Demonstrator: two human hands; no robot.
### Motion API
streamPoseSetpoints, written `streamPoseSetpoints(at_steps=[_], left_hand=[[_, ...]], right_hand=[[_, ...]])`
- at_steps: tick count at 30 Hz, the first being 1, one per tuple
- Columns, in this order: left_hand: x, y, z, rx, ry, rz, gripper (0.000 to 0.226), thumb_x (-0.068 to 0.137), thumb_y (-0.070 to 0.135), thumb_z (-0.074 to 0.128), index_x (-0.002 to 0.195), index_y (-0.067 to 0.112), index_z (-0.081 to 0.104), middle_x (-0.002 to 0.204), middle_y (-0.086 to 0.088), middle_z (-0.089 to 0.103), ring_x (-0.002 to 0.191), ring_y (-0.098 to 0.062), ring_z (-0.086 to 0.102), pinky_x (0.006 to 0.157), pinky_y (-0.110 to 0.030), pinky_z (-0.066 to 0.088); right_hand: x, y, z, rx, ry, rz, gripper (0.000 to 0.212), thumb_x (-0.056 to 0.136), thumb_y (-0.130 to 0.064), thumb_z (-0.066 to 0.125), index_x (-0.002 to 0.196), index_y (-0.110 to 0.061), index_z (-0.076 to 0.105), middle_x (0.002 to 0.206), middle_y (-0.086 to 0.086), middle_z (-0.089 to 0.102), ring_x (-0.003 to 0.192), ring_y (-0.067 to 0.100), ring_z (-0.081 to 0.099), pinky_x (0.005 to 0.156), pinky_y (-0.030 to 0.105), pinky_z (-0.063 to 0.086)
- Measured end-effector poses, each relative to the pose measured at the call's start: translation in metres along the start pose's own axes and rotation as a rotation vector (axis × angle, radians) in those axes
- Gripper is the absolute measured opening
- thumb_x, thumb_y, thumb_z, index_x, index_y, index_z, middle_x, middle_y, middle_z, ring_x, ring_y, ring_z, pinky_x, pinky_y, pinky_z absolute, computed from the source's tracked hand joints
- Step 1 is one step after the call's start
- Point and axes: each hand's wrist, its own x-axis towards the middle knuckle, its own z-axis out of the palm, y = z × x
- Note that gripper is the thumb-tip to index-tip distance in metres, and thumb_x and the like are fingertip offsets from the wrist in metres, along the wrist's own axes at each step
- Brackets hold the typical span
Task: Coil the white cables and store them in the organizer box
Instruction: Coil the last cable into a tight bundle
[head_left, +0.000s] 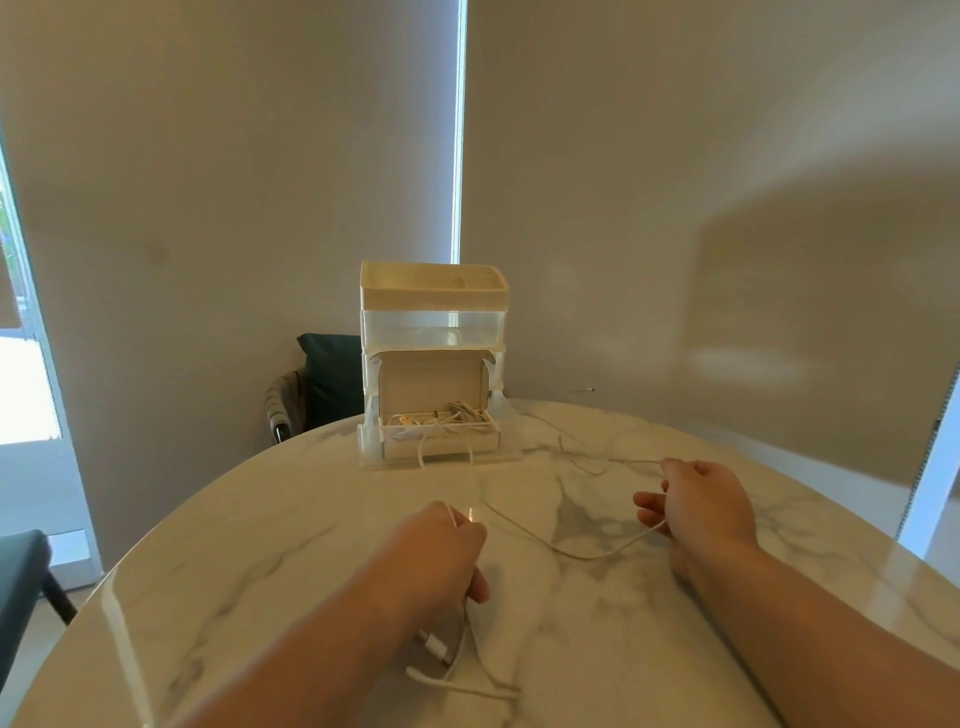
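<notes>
White cable (587, 558) | held by left hand (441, 551), right hand (706, 504) | sags between

The room is rather dim and warm. Daylight enters through a narrow bright gap (458, 130) between the blinds (675, 156) at the top centre, and through an overexposed window (26, 384) at the left edge. A large soft shadow lies on the blind at the right of the frame. The bench (675, 649) shows glare at its right rim. The picture is slightly soft, and straight lines bend near the edges. The white cable (587, 555) nearly disappears against the pale marble.
</notes>
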Motion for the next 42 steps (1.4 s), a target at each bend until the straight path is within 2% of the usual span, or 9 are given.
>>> streamPoseSetpoints(at_steps=[6, 13, 23, 29, 32, 35, 37, 39, 42], left_hand=[[-0.001, 0.001, -0.007, -0.015, 0.054, -0.021, 0.025, 0.093, 0.040, 0.057, 0.101, 0.017, 0.054, 0.067, 0.004, 0.074, 0.062, -0.013, 0.059, 0.062, -0.027, 0.044], [-0.007, 0.009, -0.005, -0.051, 0.142, 0.171, 0.027, 0.096, 0.044, 0.058, 0.115, 0.030, 0.045, 0.075, 0.001, 0.072, 0.057, -0.003, 0.058, 0.054, -0.022, 0.041], [-0.004, -0.001, 0.005, 0.000, 0.027, 0.248, 0.018, 0.103, 0.034, 0.044, 0.110, 0.034, 0.061, 0.059, 0.011, 0.056, 0.052, -0.003, 0.051, 0.056, -0.019, 0.041], [-0.002, -0.004, -0.001, 0.040, 0.023, 0.140, 0.021, 0.102, 0.032, 0.044, 0.101, 0.025, 0.063, 0.066, 0.005, 0.058, 0.060, -0.011, 0.053, 0.062, -0.024, 0.043], [0.000, -0.006, -0.002, 0.088, 0.009, 0.106, 0.023, 0.100, 0.032, 0.046, 0.096, 0.017, 0.063, 0.071, 0.000, 0.059, 0.066, -0.018, 0.056, 0.069, -0.031, 0.046], [-0.002, -0.004, 0.004, -0.029, -0.053, 0.111, 0.015, 0.099, 0.028, 0.049, 0.101, 0.024, 0.064, 0.066, 0.006, 0.057, 0.057, -0.010, 0.055, 0.064, -0.022, 0.043], [-0.006, 0.001, 0.004, -0.092, -0.094, 0.104, 0.020, 0.098, 0.021, 0.045, 0.105, 0.029, 0.062, 0.061, 0.005, 0.057, 0.046, -0.005, 0.051, 0.052, -0.015, 0.038], [-0.008, 0.003, 0.004, -0.112, -0.117, 0.109, 0.025, 0.098, 0.017, 0.040, 0.108, 0.026, 0.061, 0.059, 0.001, 0.055, 0.040, -0.003, 0.047, 0.044, -0.013, 0.034], [-0.009, 0.002, 0.003, -0.094, -0.055, 0.136, 0.022, 0.100, 0.015, 0.040, 0.112, 0.019, 0.058, 0.064, -0.001, 0.055, 0.046, -0.004, 0.050, 0.050, -0.015, 0.039]], right_hand=[[0.027, 0.005, -0.017, 0.002, 0.177, 0.070, 0.019, 0.098, -0.012, 0.035, 0.111, -0.004, 0.046, 0.084, 0.022, 0.072, 0.061, 0.030, 0.073, 0.049, 0.029, 0.053], [0.044, 0.015, -0.019, -0.240, 0.306, -0.056, 0.017, 0.092, -0.019, 0.040, 0.101, -0.009, 0.050, 0.079, 0.017, 0.070, 0.065, 0.033, 0.069, 0.062, 0.042, 0.057], [0.010, 0.018, 0.012, -0.719, -0.093, -0.695, 0.014, 0.082, -0.016, 0.054, 0.073, -0.018, 0.044, 0.064, 0.003, 0.052, 0.060, 0.023, 0.049, 0.054, 0.036, 0.038], [0.042, 0.017, -0.012, -0.241, 0.258, -0.148, 0.013, 0.100, -0.018, 0.040, 0.102, -0.007, 0.044, 0.093, 0.020, 0.064, 0.070, 0.036, 0.066, 0.060, 0.040, 0.051], [0.045, 0.020, -0.011, -0.071, 0.127, -0.041, 0.020, 0.103, -0.027, 0.039, 0.107, -0.009, 0.045, 0.080, 0.016, 0.065, 0.057, 0.032, 0.065, 0.063, 0.048, 0.059], [0.040, 0.020, -0.004, -0.272, -0.095, -0.196, 0.040, 0.105, -0.038, 0.039, 0.126, -0.009, 0.057, 0.110, 0.004, 0.065, 0.102, 0.033, 0.064, 0.102, 0.051, 0.048], [0.038, 0.019, -0.003, -0.607, -0.273, -0.234, 0.049, 0.108, -0.032, 0.030, 0.150, -0.009, 0.037, 0.150, 0.009, 0.043, 0.142, 0.030, 0.035, 0.119, 0.040, 0.024], [0.040, 0.020, -0.003, -0.813, -0.319, -0.219, 0.055, 0.105, -0.032, 0.016, 0.158, -0.017, 0.010, 0.165, 0.019, 0.006, 0.149, 0.040, 0.012, 0.122, 0.047, 0.014], [0.026, 0.015, 0.003, -0.890, -0.267, -0.202, 0.079, 0.093, -0.068, 0.018, 0.157, -0.027, -0.005, 0.163, 0.021, -0.010, 0.149, 0.042, -0.002, 0.118, 0.056, 0.009]])
